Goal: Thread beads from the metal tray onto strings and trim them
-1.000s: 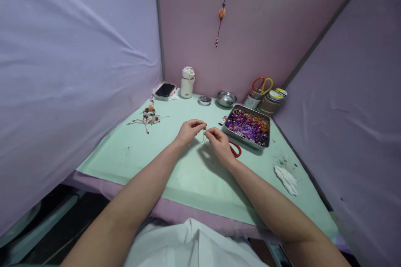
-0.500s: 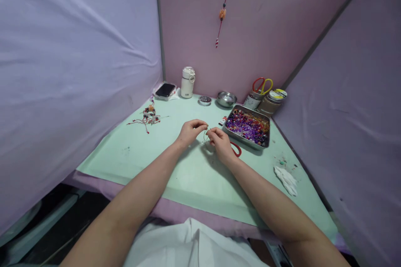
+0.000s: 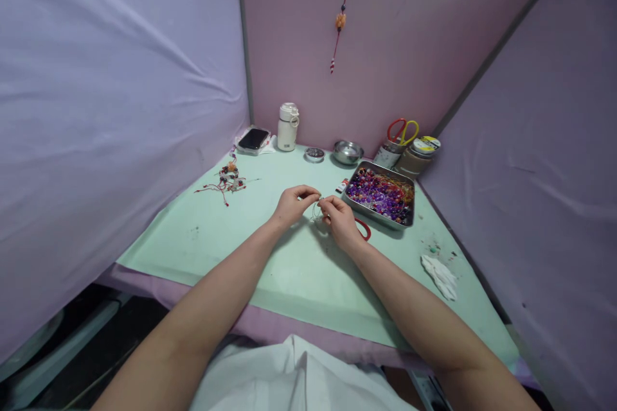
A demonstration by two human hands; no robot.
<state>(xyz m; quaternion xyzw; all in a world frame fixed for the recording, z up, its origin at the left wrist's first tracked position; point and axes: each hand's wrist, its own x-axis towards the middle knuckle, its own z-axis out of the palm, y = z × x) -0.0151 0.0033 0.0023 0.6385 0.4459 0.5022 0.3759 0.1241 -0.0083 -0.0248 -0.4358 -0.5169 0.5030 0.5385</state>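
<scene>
Over the middle of the table, my left hand (image 3: 295, 203) pinches a thin, pale cord (image 3: 315, 210) between thumb and fingertips. Close beside it on the right, my right hand (image 3: 340, 219) is closed in a pinch on the same cord. A loop of the cord hangs below the fingertips; its finer detail is too small to make out. Scissors with a red handle (image 3: 364, 228) lie partly hidden behind my right hand. Just beyond that hand stands a metal tray (image 3: 380, 218) heaped with purple, red and dark beads (image 3: 378, 196).
Beaded red cords (image 3: 231, 180) lie at the left. Along the back stand a phone (image 3: 254, 139), a white bottle (image 3: 288, 128), a small round container (image 3: 315, 155), a metal bowl (image 3: 348, 153) and jars (image 3: 417, 157) with scissors (image 3: 403, 131). A white glove-like cloth (image 3: 439, 277) lies right.
My hands stay nearly in place, pinching the cord with their fingertips a touch closer together. The whole view has shifted very slightly.
</scene>
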